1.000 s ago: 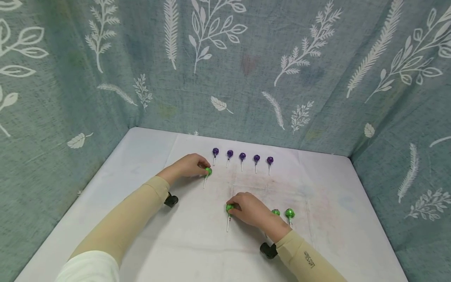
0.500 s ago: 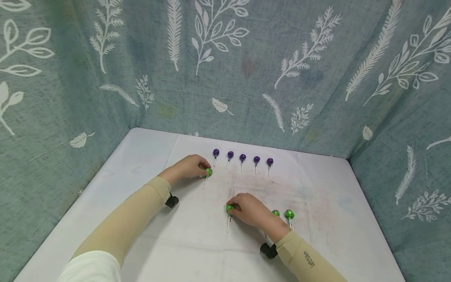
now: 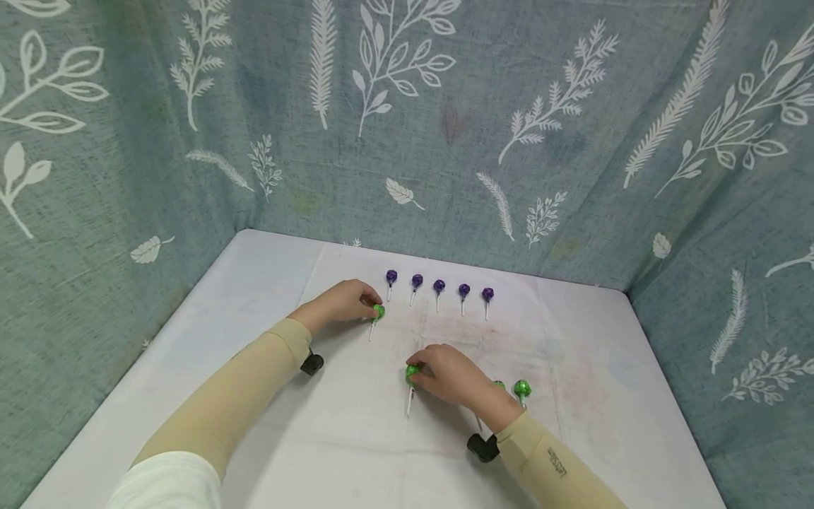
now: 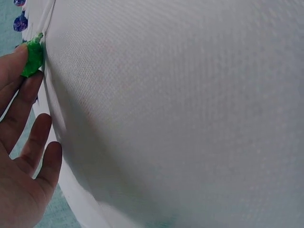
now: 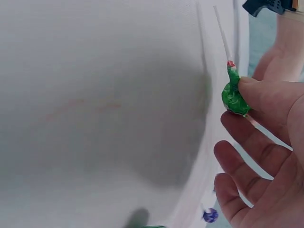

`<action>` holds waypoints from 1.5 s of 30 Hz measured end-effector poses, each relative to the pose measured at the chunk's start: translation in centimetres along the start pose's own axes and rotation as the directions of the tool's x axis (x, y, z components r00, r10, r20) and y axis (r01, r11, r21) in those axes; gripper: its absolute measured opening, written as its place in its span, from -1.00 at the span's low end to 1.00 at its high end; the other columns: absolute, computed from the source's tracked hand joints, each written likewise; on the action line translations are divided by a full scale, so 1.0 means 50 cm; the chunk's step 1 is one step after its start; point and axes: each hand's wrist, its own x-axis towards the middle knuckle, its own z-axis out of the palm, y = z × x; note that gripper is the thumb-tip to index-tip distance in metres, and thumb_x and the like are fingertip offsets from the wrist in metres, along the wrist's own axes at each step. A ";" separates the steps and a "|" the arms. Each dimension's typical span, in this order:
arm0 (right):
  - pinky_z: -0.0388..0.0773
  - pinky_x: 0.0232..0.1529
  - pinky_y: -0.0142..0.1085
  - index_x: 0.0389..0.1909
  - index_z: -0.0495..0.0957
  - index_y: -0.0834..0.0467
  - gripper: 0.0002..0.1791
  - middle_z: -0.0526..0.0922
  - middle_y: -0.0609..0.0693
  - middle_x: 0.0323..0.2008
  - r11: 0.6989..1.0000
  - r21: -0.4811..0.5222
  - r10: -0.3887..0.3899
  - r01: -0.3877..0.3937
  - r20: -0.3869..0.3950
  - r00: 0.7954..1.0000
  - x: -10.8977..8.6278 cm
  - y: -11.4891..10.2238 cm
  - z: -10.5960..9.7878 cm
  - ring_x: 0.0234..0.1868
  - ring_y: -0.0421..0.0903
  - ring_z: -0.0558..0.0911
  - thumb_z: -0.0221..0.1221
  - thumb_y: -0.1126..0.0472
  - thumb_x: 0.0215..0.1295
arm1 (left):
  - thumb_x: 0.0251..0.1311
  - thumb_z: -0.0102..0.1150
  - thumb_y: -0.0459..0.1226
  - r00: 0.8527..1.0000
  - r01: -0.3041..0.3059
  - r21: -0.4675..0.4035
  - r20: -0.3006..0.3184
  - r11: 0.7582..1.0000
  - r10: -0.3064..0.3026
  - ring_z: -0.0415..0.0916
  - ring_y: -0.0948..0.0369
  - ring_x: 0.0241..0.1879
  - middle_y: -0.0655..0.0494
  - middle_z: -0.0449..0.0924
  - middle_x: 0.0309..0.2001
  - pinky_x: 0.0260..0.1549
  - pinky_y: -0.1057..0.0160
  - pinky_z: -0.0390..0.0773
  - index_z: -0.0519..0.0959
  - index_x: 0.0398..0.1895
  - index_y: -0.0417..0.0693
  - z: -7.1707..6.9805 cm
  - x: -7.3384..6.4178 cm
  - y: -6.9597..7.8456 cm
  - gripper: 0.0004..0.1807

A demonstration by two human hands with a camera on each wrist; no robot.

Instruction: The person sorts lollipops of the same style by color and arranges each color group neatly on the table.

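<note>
My left hand (image 3: 346, 300) pinches the wrapped head of a green lollipop (image 4: 34, 59) between thumb and fingers, just below the left end of a row of purple lollipops (image 3: 439, 285). The white stick of that lollipop points toward me over the table. Nearer, at mid-table, my right hand (image 3: 453, 375) holds a second green lollipop (image 5: 234, 98) by its head with thumb and fingertips; its stick also points toward me. In the right wrist view the other fingers are spread loosely away from it. Beside my right wrist lie two more green lollipops (image 3: 522, 388), one partly hidden by the hand.
A white cloth (image 3: 343, 452) covers the table. Blue-green curtains (image 3: 445, 141) with white leaf prints stand behind it and at both sides. Black wrist cameras (image 3: 483, 447) are strapped under both wrists.
My right hand has shifted slightly left and away from me with its green lollipop. My left hand keeps its place and its pinch. The head view has tilted and shifted a little.
</note>
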 end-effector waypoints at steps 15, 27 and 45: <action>0.46 -0.14 -0.35 -0.07 0.58 0.07 -0.68 0.60 -0.19 -0.24 1.000 -0.028 0.000 0.001 0.005 1.000 0.057 0.002 -0.026 -0.18 -0.26 0.54 0.21 0.09 0.15 | 0.03 0.26 -0.09 1.000 -0.003 -0.009 -0.004 1.000 0.003 0.46 0.31 -0.21 0.34 0.55 -0.29 -0.15 0.21 0.44 0.60 -0.20 0.20 0.002 0.001 -0.007 -0.77; 0.45 -0.09 -0.30 -0.04 0.56 0.06 -0.68 0.60 -0.15 -0.19 0.997 -0.034 0.075 -0.075 -0.015 0.997 0.106 0.014 -0.049 -0.11 -0.20 0.53 0.17 0.08 0.19 | 0.02 0.28 -0.10 1.000 0.017 -0.014 -0.010 1.000 -0.017 0.46 0.33 -0.26 0.34 0.55 -0.31 -0.20 0.24 0.46 0.61 -0.22 0.19 0.001 -0.006 0.002 -0.78; 0.46 -0.11 -0.17 -0.02 0.54 0.02 -0.67 0.59 -0.13 -0.16 0.977 -0.080 0.197 -0.197 -0.008 0.980 0.180 0.043 -0.057 -0.12 -0.17 0.53 0.17 0.07 0.19 | 0.00 0.28 -0.08 1.000 0.016 -0.006 -0.012 1.000 -0.016 0.46 0.34 -0.28 0.37 0.55 -0.34 -0.19 0.23 0.45 0.61 -0.24 0.25 0.005 0.000 -0.007 -0.79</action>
